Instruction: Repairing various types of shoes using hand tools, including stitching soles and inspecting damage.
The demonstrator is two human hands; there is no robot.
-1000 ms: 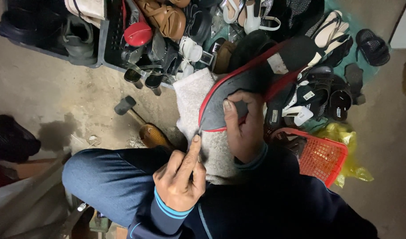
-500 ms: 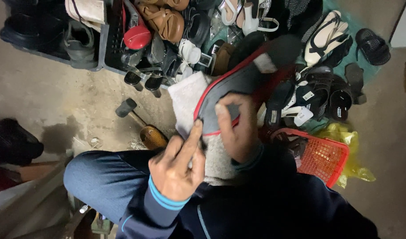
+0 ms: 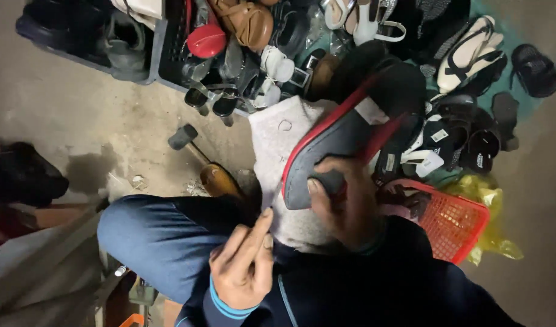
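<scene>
The right hand has its fingers curled closed around the toe end of a grey-soled shoe with a red rim and dark heel, thumb pressed flat on the sole, so the shoe is held sole-up and tilted away from the body, apparently to keep the underside in plain sight. The left hand sits just below and left of the shoe, clear of it, fingers loosely bunched with the fingertips drawn together; whether it pinches anything small I cannot tell. Under the shoe lies a pale grey felt-like cloth spread over the knee, seemingly as a working pad. Left of the shoe, on the concrete floor, rests a wooden-handled mallet with a black head. Right of the shoe stands a red plastic mesh basket with a yellow plastic bag behind it. Beyond the shoe's heel spreads a heap of assorted sandals and shoes, some in a dark plastic crate.
</scene>
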